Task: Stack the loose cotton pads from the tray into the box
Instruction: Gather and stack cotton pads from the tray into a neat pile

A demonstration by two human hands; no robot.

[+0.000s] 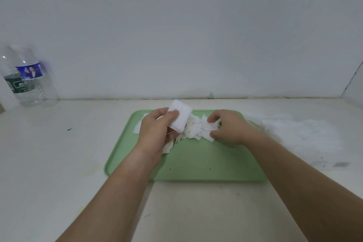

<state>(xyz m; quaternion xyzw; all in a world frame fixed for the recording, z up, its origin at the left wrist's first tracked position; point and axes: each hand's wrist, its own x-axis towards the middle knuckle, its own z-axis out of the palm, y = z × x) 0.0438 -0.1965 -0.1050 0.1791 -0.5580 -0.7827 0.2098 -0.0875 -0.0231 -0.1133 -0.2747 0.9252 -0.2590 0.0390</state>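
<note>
Gripping a squared stack of pads (181,117) in the left hand (155,131), thumb clamped across its face, above the tray (196,163) at its far left. Pinching a loose pad (211,126) with the curled right hand (230,128) at the right end of the heap (193,130), lying crosswise just right of the stack. Carrying leftward next, probably. Seeing no box plainly.

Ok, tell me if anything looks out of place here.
White fluffy stuff lies on the table right of the tray, off it, too blurred to name. The pads on the tray are a messy heap. No box is in view.
</note>
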